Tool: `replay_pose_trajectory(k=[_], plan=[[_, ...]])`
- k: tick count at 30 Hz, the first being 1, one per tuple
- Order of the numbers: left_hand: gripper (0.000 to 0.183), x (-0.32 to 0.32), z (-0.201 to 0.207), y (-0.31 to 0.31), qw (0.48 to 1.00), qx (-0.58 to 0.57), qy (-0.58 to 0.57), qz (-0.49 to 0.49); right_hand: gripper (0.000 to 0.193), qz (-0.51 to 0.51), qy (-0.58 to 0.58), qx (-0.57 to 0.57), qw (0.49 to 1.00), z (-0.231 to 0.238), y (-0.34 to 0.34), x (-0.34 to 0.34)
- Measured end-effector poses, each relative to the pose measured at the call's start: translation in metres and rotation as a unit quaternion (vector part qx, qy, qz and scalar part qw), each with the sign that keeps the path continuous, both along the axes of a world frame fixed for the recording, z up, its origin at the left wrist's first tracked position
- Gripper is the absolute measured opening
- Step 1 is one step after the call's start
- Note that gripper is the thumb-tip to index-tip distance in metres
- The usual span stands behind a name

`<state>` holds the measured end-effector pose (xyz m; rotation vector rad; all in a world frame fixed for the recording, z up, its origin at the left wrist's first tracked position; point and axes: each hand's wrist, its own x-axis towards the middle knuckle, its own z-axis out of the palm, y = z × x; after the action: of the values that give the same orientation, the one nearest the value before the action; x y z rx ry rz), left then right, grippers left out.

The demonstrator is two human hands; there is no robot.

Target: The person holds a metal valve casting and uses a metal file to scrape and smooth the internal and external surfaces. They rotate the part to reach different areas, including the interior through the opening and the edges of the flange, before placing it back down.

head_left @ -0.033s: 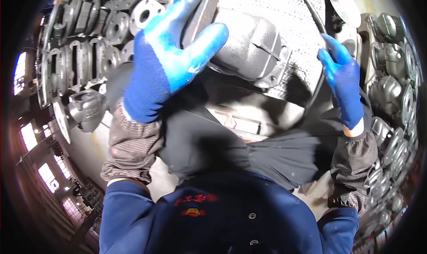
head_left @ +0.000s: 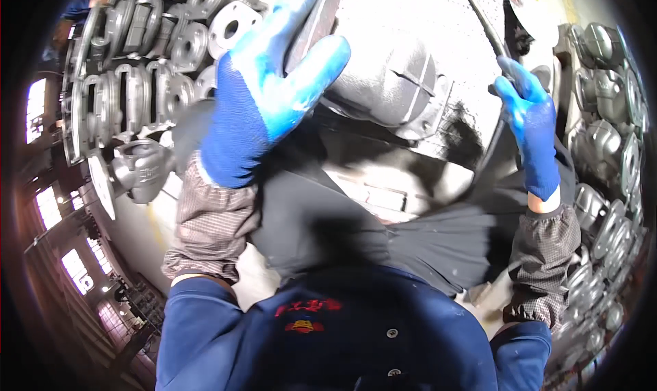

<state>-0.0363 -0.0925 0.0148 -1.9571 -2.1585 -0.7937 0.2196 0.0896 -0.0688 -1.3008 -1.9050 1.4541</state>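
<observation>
My left hand (head_left: pixel 274 83), in a blue coated glove, has its thumb spread wide from stretched fingers that run toward the upper edge. Its thumb lies over the near left side of a grey metal casting (head_left: pixel 383 83), rounded with a raised cross rib and a flange. A brownish flat bar (head_left: pixel 320 24) shows between thumb and fingers. My right hand (head_left: pixel 530 110), gloved the same way, curls its fingers at the right side of the bench around a thin dark rod (head_left: pixel 482 14). Both ends of the rod are out of sight.
Under the casting is a glaring white bench top (head_left: pixel 455 83). Several flanged castings (head_left: pixel 133 103) stand in rows at the left, with a single valve-like body (head_left: pixel 142 168) nearer me. More grey castings (head_left: pixel 606 144) line the right side. My dark-trousered legs (head_left: pixel 315 213) are below the bench.
The view has shifted slightly, and the bench looks brighter. My left hand remains over the casting's side. My right hand stays at the rod with hardly any movement.
</observation>
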Motion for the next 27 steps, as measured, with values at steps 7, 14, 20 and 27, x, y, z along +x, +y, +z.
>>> replay_pose_trajectory(k=[7,14,20,27], plan=[[0.034,-0.032,-0.021,0.003,0.997,0.020,0.072,-0.004,0.038,-0.080,0.051,-0.334,0.938,-0.057,-0.062,-0.013],[0.039,-0.042,-0.013,0.005,0.996,0.007,0.042,-0.080,0.034,-0.023,0.150,-0.231,0.961,-0.075,-0.045,-0.030],[0.066,-0.022,-0.015,0.028,0.977,-0.031,-0.189,0.093,0.030,-0.056,0.194,-0.263,0.943,-0.077,-0.024,-0.024],[0.057,-0.039,-0.026,0.018,0.977,-0.003,-0.163,0.137,0.033,-0.088,0.193,-0.284,0.935,-0.066,-0.026,-0.041]])
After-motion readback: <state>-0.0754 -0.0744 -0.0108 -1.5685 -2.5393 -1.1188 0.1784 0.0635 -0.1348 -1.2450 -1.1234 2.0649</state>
